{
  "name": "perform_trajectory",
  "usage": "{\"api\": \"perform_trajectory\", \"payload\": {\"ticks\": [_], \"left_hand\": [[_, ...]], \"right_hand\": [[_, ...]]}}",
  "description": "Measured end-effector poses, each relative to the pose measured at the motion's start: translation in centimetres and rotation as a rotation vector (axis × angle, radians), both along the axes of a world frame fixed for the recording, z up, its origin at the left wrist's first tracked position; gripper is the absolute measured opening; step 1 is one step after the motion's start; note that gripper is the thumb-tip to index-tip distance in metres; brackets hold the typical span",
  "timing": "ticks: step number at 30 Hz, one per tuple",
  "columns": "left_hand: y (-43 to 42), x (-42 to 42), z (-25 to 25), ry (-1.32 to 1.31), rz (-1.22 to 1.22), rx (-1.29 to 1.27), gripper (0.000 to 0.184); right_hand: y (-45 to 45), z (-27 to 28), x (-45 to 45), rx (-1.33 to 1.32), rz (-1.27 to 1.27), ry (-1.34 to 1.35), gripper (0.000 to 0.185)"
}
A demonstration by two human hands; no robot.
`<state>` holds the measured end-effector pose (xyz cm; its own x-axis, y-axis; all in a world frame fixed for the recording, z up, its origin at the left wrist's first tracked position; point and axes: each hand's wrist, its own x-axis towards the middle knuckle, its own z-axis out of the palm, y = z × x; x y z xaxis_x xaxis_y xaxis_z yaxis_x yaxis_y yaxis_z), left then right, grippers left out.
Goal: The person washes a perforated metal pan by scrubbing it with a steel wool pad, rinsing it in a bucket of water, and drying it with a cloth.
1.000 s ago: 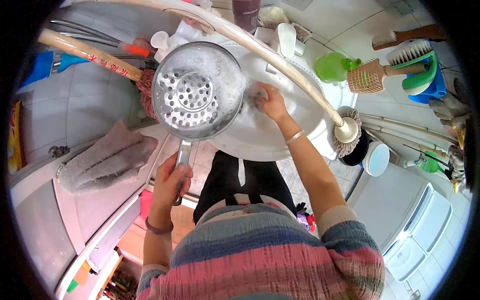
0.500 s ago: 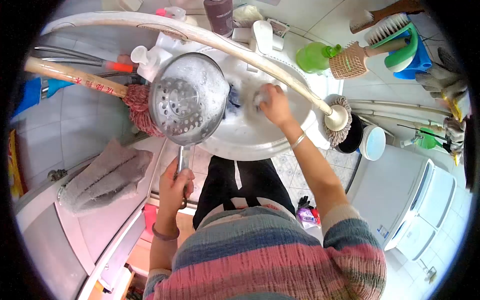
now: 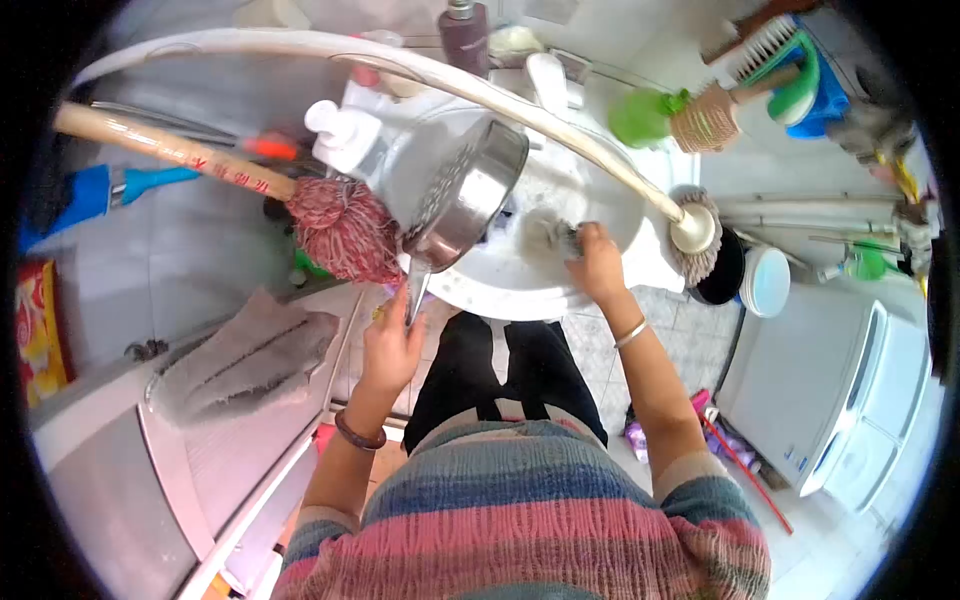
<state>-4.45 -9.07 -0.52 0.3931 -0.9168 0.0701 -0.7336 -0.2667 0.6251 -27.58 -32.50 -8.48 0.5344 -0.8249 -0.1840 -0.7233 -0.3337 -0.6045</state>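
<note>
white basin [image 3: 500, 301]: left grip [image 3: 393, 342] closed round strainer handle [image 3: 418, 284]

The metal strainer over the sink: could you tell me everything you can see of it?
The metal strainer looks like shiny, silvery steel, with a round body, a smooth, deep wall, many small holes and a single long handle. The person's left hand grips that handle. The body is tipped steeply, above the left part of the white sink as the picture shows it. Whether it touches the sink or the red mop head beside it, I can't tell.
</note>
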Motion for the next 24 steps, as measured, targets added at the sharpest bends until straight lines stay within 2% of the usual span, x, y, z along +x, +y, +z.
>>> {"api": "perform_trajectory", "payload": {"ticks": [1,2,3,4,5,6,7,9,11,17,18,21,22,24], "left_hand": [[0.0,0.3,0.1,-0.010,0.013,0.060,0.049],[0.0,0.5,0.4,-0.017,0.015,0.115,0.049],[-0.1,0.5,0.3,-0.019,0.009,0.165,0.049],[0.1,0.8,-0.4,-0.006,-0.031,0.128,0.049],[0.1,0.8,-0.8,-0.017,-0.050,0.154,0.049],[0.0,1.0,-1.1,-0.038,-0.064,0.178,0.050],[-0.1,1.1,-1.4,-0.063,-0.078,0.200,0.050],[-0.3,1.4,-2.6,-0.024,-0.103,0.222,0.050],[-0.8,0.8,-3.5,-0.050,-0.130,0.153,0.049],[-1.9,-2.0,-5.1,-0.076,-0.123,0.149,0.049],[-2.8,-3.3,-4.1,-0.120,-0.151,0.130,0.048],[-3.6,-5.7,-5.3,-0.085,-0.016,0.196,0.049],[-4.3,-7.4,-4.5,-0.042,0.045,0.255,0.050],[-5.0,-9.6,-5.0,-0.178,0.053,0.234,0.051]], "right_hand": [[0.1,0.1,-0.2,0.063,0.013,0.096,0.041],[0.5,-1.0,-0.9,-0.055,0.000,-0.076,0.044],[0.9,-0.2,-0.8,-0.128,-0.009,-0.140,0.045],[1.6,0.5,-1.0,-0.257,-0.031,-0.127,0.040],[1.9,1.7,-1.0,-0.207,-0.018,0.018,0.033],[1.9,-0.6,-1.5,-0.261,0.073,0.082,0.026],[2.3,0.6,-1.4,-0.178,0.090,0.181,0.023],[2.8,-0.3,-2.1,-0.207,0.010,-0.007,0.028],[2.8,2.3,-2.9,-0.033,-0.094,-0.185,0.031],[3.4,5.5,-11.1,0.047,-0.173,-0.474,0.031],[3.1,5.9,-13.0,0.043,-0.212,-0.530,0.032],[1.0,5.9,-19.4,0.163,-0.318,-0.696,0.033],[0.0,5.4,-21.9,0.120,-0.359,-0.642,0.030],[-2.9,4.4,-26.4,0.136,-0.399,-0.801,0.030]]}}
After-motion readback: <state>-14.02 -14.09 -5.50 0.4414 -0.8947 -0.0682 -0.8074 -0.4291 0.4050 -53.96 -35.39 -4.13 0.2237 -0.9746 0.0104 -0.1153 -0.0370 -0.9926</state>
